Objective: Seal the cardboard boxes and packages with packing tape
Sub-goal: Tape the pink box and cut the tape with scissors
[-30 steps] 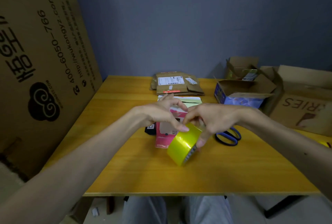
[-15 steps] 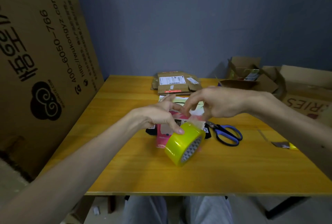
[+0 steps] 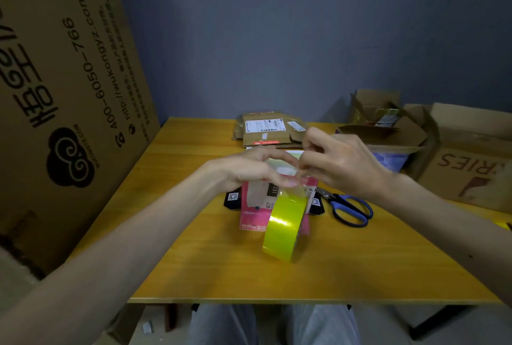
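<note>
A yellow roll of packing tape (image 3: 285,229) stands on edge just below my hands, over the middle of the wooden table (image 3: 194,261). A clear strip pulled off the roll runs up to my fingers. My left hand (image 3: 249,168) pinches this strip right above the roll. My right hand (image 3: 339,161), a little higher and to the right, pinches the strip's free end. Behind the roll lies a pink package (image 3: 253,206) flat on the table, partly hidden by my left hand and the roll. I cannot tell whether the roll touches the table.
Blue-handled scissors (image 3: 350,210) lie right of the package. Flattened cardboard boxes (image 3: 266,128) with labels are stacked at the table's far edge. Open cardboard boxes (image 3: 388,134) stand at the right, and a large printed carton (image 3: 61,95) leans along the left side.
My right hand let go of the roll's side and rose, drawing a strip of tape upward. The roll turned from tilted to on edge and now sits lower below my left fingers.
</note>
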